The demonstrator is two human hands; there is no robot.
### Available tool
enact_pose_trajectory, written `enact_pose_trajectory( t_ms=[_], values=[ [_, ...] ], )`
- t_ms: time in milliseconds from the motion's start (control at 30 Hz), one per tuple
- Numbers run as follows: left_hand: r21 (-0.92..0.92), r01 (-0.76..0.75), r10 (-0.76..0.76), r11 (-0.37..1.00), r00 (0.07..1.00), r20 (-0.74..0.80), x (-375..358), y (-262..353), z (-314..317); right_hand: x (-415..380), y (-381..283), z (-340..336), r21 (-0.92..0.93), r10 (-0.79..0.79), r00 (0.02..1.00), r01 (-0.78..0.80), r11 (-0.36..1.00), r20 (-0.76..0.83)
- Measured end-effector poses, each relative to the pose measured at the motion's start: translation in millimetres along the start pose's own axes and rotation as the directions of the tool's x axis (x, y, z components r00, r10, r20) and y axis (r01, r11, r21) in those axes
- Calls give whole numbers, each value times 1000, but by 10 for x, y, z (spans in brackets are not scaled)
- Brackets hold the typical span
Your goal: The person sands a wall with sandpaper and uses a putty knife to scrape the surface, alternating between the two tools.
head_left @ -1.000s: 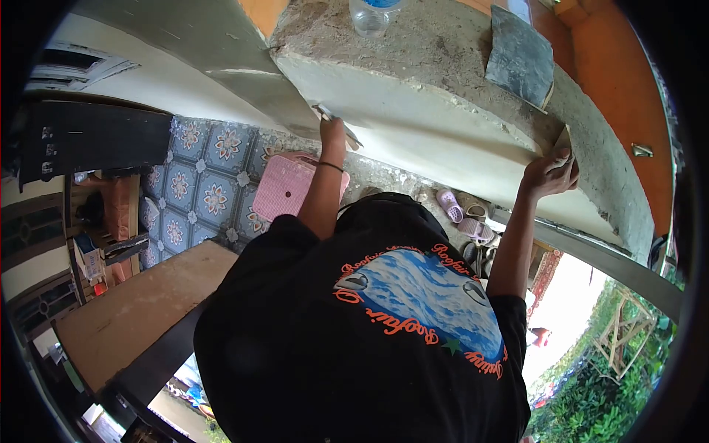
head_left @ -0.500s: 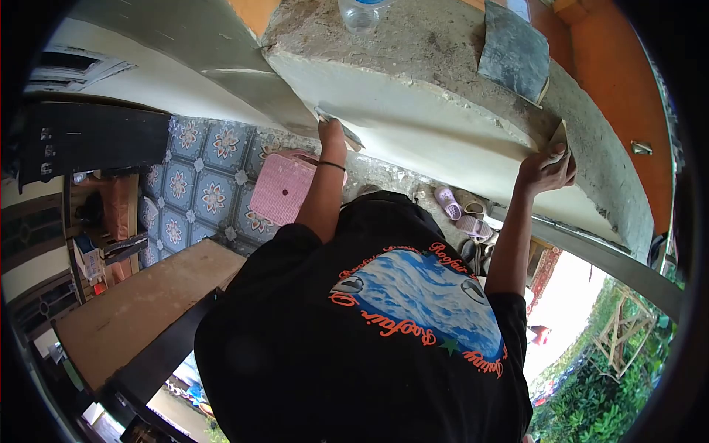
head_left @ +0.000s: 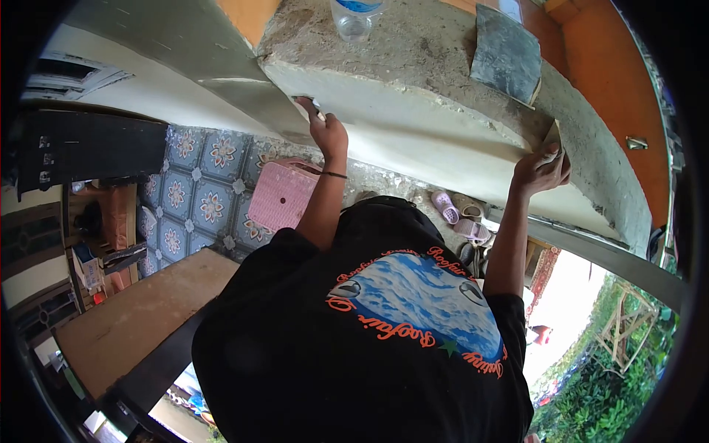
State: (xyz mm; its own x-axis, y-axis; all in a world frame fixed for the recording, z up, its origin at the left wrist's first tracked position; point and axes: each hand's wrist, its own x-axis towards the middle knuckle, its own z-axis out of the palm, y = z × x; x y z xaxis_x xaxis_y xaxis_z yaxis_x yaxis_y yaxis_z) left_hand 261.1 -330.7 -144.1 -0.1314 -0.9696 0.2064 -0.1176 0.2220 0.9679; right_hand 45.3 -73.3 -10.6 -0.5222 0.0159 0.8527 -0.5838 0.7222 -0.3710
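Observation:
My left hand (head_left: 329,137) is closed on a putty knife (head_left: 319,114), with a finger stretched along it. Its blade lies against the pale vertical face of the wall (head_left: 399,118), near the left corner; much of it is hidden. At the right, my right hand (head_left: 543,170) grips a thin flat scraper blade (head_left: 553,133) at the edge of the rough concrete ledge (head_left: 428,52). On that ledge lies a grey square sheet (head_left: 507,55), left of and beyond my right hand. A clear plastic cup (head_left: 354,26) stands farther left.
Below the wall are a pink plastic stool (head_left: 281,196) on the patterned floor tiles (head_left: 210,207) and several shoes (head_left: 465,218). A brown board (head_left: 140,317) is at lower left. Beyond the ledge rises an orange surface (head_left: 617,81). Greenery (head_left: 591,399) shows outside at lower right.
My left hand has moved up the wall face toward the corner, and its knife has turned so that less of the blade shows. My right hand stays nearly in place at the ledge edge.

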Motion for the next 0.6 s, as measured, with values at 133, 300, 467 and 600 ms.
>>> enact_pose_trajectory(
  t_ms=[133, 300, 467, 600],
  values=[
    [-159, 476, -452, 865, 877, 164, -17, -229, -59, -15, 41, 10, -14, 0, 1000, 0, 1000, 20],
    [-133, 130, -133, 983, 991, -20, 151, 316, -37, -8, 16, -14, -40, 3, 1000, -2, 999, 9],
    [-109, 9, -20, 994, 995, -100, 140, -167, 44, -16, 58, 23, -35, 0, 1000, 1, 999, 17],
    [-46, 33, -38, 998, 994, -100, 186, 50, -65, -3, 5, 14, -33, 3, 1000, -3, 999, -18]
  ],
)
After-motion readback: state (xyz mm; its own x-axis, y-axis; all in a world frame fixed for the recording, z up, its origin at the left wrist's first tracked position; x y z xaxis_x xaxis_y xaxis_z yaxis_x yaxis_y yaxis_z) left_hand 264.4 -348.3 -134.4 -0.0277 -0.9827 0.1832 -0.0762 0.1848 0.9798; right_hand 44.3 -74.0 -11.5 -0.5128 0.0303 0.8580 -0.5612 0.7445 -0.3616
